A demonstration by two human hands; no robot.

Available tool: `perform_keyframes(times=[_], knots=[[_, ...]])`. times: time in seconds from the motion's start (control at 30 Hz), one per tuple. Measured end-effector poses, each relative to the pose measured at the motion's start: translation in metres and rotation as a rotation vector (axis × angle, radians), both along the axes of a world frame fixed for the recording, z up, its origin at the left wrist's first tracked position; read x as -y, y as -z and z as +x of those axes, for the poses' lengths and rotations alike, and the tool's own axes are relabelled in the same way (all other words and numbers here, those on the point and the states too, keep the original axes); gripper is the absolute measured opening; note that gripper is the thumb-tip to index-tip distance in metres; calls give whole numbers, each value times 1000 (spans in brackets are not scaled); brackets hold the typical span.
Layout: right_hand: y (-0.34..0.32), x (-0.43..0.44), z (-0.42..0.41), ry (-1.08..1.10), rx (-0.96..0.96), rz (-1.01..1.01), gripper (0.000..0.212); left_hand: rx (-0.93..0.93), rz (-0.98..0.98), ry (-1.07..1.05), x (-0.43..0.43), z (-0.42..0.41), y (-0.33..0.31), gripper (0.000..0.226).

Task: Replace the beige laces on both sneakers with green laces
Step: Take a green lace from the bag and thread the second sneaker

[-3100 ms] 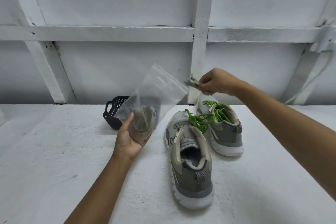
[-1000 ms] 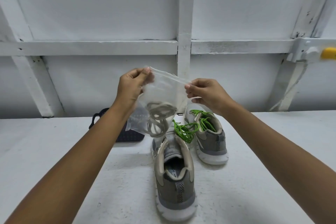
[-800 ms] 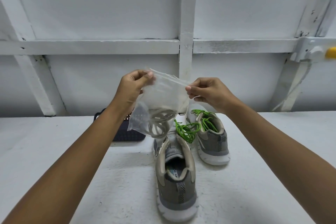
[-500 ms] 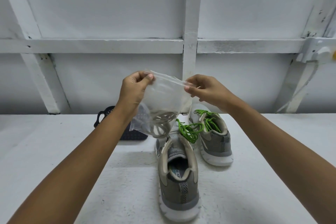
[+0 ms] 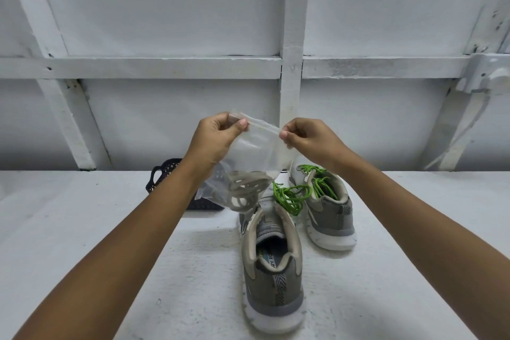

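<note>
Two grey sneakers stand on the white table, heels toward me: the near sneaker [image 5: 273, 270] and the far sneaker [image 5: 329, 212], both threaded with green laces [image 5: 292, 197]. Above them I hold a clear plastic zip bag [image 5: 255, 152] by its top edge. My left hand [image 5: 214, 138] pinches the left corner and my right hand [image 5: 309, 138] pinches the right corner. Coiled beige laces [image 5: 244, 192] lie in the bottom of the bag.
A dark perforated basket [image 5: 165, 176] sits on the table behind my left forearm, partly hidden by it and the bag. A white framed wall [image 5: 291, 36] rises at the table's back edge. A white fitting with a cable [image 5: 485, 83] hangs at the far right.
Three seconds ago my left hand cupped the bag from below while my right fed laces in. Now both hands pinch the top edge. Over the last second my hands barely moved.
</note>
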State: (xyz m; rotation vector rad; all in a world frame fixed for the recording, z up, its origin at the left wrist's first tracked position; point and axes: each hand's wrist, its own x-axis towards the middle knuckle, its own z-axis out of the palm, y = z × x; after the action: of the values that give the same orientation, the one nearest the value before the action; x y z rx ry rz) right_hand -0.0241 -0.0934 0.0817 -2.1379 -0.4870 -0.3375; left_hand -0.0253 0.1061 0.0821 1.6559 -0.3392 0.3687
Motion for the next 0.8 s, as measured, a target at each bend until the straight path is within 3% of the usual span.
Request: perform_keyframes(times=[0.13,0.27,0.57,0.8], knots=[[-6,-5,-4,-25,63,-89,6,61,8,-82,6,-2,3,18],[-12,-15,-4,-60,95,-98,8,99,48,-15,10,-5,6,18],[-9,-15,-1,-155,-23,34,5,32,62,80,8,-6,-1,10],[-7,-16,-2,-168,4,-26,9,76,168,-34,11,-10,2,10]])
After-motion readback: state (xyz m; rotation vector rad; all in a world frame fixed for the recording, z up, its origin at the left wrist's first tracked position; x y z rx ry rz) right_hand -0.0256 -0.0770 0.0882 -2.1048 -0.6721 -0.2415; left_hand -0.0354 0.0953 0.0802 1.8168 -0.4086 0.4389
